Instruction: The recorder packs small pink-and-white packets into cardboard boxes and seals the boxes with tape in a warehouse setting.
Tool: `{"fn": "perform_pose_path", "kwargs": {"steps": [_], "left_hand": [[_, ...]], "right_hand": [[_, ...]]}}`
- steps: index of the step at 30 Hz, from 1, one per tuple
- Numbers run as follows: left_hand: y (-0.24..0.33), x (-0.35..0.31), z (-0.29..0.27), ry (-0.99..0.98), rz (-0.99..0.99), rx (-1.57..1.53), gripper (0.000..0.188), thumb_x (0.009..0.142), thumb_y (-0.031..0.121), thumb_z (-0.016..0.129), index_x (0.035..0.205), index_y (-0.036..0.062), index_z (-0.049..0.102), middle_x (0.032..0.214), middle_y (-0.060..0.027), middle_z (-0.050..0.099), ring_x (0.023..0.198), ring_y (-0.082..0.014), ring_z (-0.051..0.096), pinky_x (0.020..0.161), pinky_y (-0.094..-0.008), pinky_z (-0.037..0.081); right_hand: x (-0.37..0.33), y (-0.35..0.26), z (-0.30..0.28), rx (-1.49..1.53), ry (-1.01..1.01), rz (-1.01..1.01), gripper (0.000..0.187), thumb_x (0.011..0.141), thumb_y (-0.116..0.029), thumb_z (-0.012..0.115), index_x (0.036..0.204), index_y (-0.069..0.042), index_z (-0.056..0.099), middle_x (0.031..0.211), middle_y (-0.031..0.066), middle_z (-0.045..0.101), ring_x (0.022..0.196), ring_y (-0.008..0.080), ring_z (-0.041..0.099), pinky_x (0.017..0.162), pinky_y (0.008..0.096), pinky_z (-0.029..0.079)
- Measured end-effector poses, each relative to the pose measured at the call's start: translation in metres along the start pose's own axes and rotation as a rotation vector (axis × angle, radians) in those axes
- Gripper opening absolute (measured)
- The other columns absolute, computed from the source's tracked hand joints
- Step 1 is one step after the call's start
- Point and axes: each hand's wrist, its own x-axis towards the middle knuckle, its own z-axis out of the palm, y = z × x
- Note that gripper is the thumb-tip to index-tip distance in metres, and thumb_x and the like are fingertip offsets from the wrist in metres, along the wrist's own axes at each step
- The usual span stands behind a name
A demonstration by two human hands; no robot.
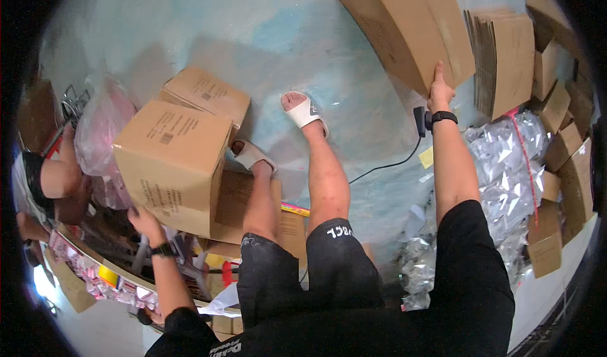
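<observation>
two hands, two cartons: one carton ahead of the right hand, one to the left

the taped carton (410,33) lies just ahead of the right hand (441,91) and a little to its left, at the upper right of the view. its tape seam runs away from the wrist; the view's edge crops the far end, so its long axis cannot be told for certain. the right hand, much the nearer, is clamped on the near edge, thumb laid along the cardboard. the left hand (147,225) meets the lower near corner of the large printed carton (171,161); its fingers are partly hidden, and whether they grip cannot be told.

counted: one taped carton at right; two closed cartons at left, the large one and a smaller carton (212,98) just behind it; one stack of flattened cartons (511,63), its sheets too tight to number; two white sandals (311,108); two black wrist straps (444,116), one per arm; one black cable (386,166). the silvery plastic packaging (502,161) defies counting.
</observation>
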Motion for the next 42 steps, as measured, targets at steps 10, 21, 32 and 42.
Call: {"fn": "perform_pose_path", "kwargs": {"steps": [10, 21, 32, 42], "left_hand": [[0.568, -0.139, 0.263, -0.788, 1.328, 0.143, 0.059, 0.095, 0.038, 0.066, 0.135, -0.0035, 0.053, 0.127, -0.0214, 0.062, 0.117, -0.0285, 0.060, 0.098, -0.0381, 0.049], [0.475, -0.231, 0.202, -0.533, 1.037, 0.093, 0.078, 0.077, 0.062, 0.074, 0.113, -0.0052, 0.057, 0.116, -0.0196, 0.060, 0.109, -0.0338, 0.056, 0.100, -0.0443, 0.037], [0.432, -0.183, -0.181, -0.065, 1.044, 0.099, 0.047, 0.084, 0.041, 0.072, 0.103, 0.0013, 0.055, 0.102, -0.0169, 0.056, 0.095, -0.0350, 0.049, 0.086, -0.0460, 0.042], [0.184, -0.199, -0.354, 0.230, 0.540, -0.598, 0.026, 0.100, 0.026, 0.059, 0.100, -0.0001, 0.054, 0.091, -0.0150, 0.052, 0.086, -0.0297, 0.052, 0.079, -0.0402, 0.042]], "right_hand": [[-0.051, -0.008, 0.030, -0.100, -0.175, 0.041, 0.126, 0.059, -0.069, 0.086, 0.131, 0.017, 0.030, 0.136, 0.0305, 0.049, 0.128, 0.0385, 0.050, 0.109, 0.0437, 0.040], [-0.158, 0.029, -0.059, 0.291, -0.519, 0.209, 0.082, 0.087, -0.038, 0.079, 0.142, 0.010, 0.041, 0.139, 0.0167, 0.056, 0.126, 0.0232, 0.053, 0.105, 0.0360, 0.043], [-0.449, -0.100, -0.240, 0.482, -0.864, 0.174, 0.056, 0.098, -0.028, 0.066, 0.139, 0.005, 0.047, 0.139, 0.0143, 0.055, 0.123, 0.0236, 0.053, 0.104, 0.0379, 0.043], [-0.530, -0.106, -0.255, 0.481, -1.192, -0.305, 0.063, 0.087, -0.012, 0.071, 0.139, 0.000, 0.037, 0.133, 0.0168, 0.055, 0.120, 0.0275, 0.053, 0.102, 0.0382, 0.042]]}}
